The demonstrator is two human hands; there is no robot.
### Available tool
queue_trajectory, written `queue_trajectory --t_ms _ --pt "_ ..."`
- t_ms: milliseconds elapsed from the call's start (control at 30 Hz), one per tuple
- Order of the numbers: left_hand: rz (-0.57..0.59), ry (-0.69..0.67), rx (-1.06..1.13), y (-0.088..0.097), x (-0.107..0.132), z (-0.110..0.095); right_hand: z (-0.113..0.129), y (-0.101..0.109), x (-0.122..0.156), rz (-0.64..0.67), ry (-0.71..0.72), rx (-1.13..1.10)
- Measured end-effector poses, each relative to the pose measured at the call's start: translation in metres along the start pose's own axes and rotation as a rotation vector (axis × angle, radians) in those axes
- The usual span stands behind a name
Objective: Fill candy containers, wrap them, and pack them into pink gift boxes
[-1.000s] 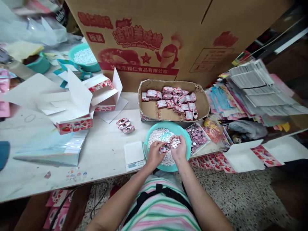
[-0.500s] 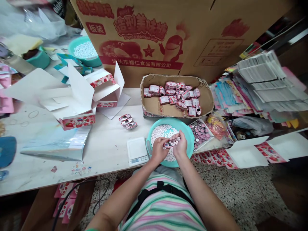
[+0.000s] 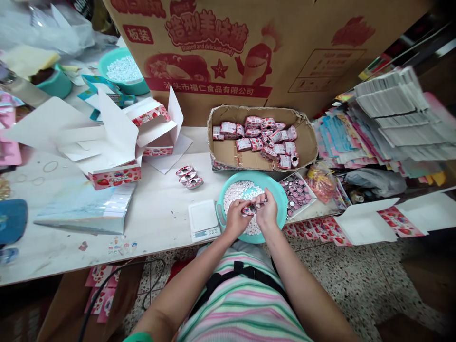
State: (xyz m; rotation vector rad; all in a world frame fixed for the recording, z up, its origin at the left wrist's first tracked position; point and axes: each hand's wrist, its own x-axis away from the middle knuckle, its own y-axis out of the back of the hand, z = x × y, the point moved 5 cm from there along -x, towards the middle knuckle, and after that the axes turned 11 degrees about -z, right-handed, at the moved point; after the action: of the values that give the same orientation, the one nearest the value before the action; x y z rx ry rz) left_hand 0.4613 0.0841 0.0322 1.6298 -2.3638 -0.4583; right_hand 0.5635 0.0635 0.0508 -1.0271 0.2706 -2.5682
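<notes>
Above a turquoise basin (image 3: 281, 187) of small white candies (image 3: 237, 189), my left hand (image 3: 237, 219) grips a small pink-and-red printed candy box (image 3: 248, 209), its dark opening facing up. My right hand (image 3: 268, 211) is cupped beside it, fingers curled round some white candies, touching or nearly touching the box. On the table left of the basin stand 3 similar boxes (image 3: 189, 177) in a tight group. Behind the basin, a cut-down carton (image 3: 224, 159) holds several more of these boxes (image 3: 272, 140).
A white digital scale (image 3: 203, 217) sits left of the basin. To the right are a tray of round pink-and-silver pieces (image 3: 297, 194) and stacked printed sheets (image 3: 392, 118). Open strawberry-print cartons (image 3: 116, 178) lie left. A large cardboard box (image 3: 213, 57) stands behind.
My right hand's fingers have closed more, and fewer candies show in its palm beside the box. Both hands remain over the basin; the view has shifted slightly.
</notes>
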Motion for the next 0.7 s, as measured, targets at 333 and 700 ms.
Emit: queue_trajectory --t_ms 333,700 --pt "-0.007 0.017 0.098 -0.011 0.001 -0.002 0.013 0.009 -0.006 -0.050 0.014 -0.031" --pt "0.040 0.027 0.024 -0.017 -0.001 -0.018 0.021 0.016 -0.008 -0.112 0.119 0.051"
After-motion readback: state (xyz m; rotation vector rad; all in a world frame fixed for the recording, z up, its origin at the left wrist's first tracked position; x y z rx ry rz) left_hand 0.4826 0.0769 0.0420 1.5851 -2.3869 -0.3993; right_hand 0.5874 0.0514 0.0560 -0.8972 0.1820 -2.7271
